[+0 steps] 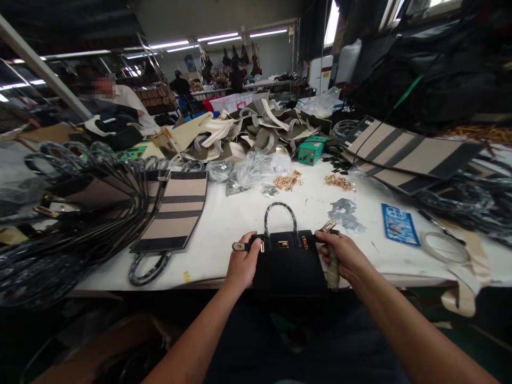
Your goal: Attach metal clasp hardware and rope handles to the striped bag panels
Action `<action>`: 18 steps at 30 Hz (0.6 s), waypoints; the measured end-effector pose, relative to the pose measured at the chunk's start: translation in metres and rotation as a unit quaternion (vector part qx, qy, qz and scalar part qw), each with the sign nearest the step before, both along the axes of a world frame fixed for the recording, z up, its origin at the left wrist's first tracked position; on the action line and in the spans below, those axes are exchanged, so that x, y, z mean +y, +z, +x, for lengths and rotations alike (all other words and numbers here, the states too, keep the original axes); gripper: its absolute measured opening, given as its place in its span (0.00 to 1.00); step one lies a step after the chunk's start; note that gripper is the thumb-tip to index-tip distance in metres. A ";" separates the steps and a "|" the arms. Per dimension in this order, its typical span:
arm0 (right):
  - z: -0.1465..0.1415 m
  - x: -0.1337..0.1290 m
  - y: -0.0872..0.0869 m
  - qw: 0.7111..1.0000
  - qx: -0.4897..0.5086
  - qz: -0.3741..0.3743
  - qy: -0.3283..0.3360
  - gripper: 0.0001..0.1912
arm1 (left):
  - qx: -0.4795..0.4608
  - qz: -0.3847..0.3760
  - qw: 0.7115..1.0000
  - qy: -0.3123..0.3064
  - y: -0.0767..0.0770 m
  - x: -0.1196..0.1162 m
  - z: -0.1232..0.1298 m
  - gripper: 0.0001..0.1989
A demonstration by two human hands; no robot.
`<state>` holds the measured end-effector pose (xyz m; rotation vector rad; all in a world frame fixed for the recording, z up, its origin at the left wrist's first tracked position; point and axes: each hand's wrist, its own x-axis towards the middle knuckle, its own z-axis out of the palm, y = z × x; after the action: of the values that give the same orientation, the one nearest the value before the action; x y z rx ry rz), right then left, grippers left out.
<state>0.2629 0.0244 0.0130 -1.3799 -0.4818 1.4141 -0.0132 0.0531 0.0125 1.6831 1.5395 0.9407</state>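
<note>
A small black handbag [290, 273] is upright at the table's front edge, in front of my body. Its arched handle [280, 205] is wrapped in clear plastic, and a gold-coloured clasp [284, 245] sits at the top middle of its front. My left hand [242, 262] is closed on the bag's left upper edge, thumb on a black strap whose metal-plated end [239, 246] sticks out leftward. My right hand [340, 252] pinches the strap on the right side, near another metal-plated end [328, 226]. A beige-wrapped handle-like piece [333, 269] hangs under the right fingers; its grip is partly hidden.
On the white table [228, 224], striped bag panels [176, 205] with wrapped handles pile up at left. Behind lie gold-coloured hardware [288, 181], a green box [311, 150] and leather pieces [240, 130]. A blue packet [400, 224] and a tape roll [445, 248] lie at right. A person [130, 101] is back left.
</note>
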 end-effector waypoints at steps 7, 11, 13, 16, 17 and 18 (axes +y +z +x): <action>-0.002 0.013 -0.001 0.997 -0.072 -0.010 0.039 0.14 | 0.170 0.164 0.970 -0.054 -0.014 0.015 -0.010 0.11; -0.001 0.023 0.003 0.989 -0.140 0.001 0.052 0.14 | 0.167 0.181 0.964 -0.101 -0.018 0.014 -0.007 0.12; 0.001 0.026 0.004 0.980 -0.193 0.002 0.047 0.17 | 0.163 0.186 0.961 -0.121 -0.018 0.013 -0.007 0.14; 0.006 0.030 0.003 0.958 -0.285 0.002 0.034 0.24 | 0.161 0.185 0.959 -0.140 -0.015 0.013 -0.008 0.14; 0.008 0.031 0.002 0.941 -0.337 0.004 0.033 0.28 | 0.162 0.185 0.959 -0.142 -0.014 0.012 -0.008 0.13; 0.009 0.032 0.001 0.914 -0.404 0.005 0.036 0.31 | 0.164 0.184 0.959 -0.143 -0.013 0.012 -0.008 0.12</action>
<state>0.2720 0.0559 0.0144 -1.9301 -1.0727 0.8298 -0.0208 0.0648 -0.0003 2.3545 1.3202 0.8618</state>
